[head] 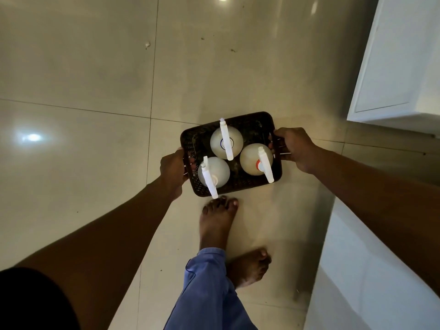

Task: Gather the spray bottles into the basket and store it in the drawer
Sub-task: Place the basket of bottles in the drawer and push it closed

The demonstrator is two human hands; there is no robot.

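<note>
You hold the basket [250, 125] above the tiled floor [95, 79], your left hand [172, 170] and right hand [295, 148] with fingers closed on its short ends. Three bottles [226, 141] stand inside, spray heads up. A white cabinet [392, 67] stands far right.

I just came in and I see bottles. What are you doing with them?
A person is carrying a dark basket with both hands, the left hand on one end and the right hand on the other. Three spray bottles stand inside it: one at the back, one at the front left and one on the right. The person stands barefoot on a tiled floor beside white cabinets. No open drawer is in view.
</note>
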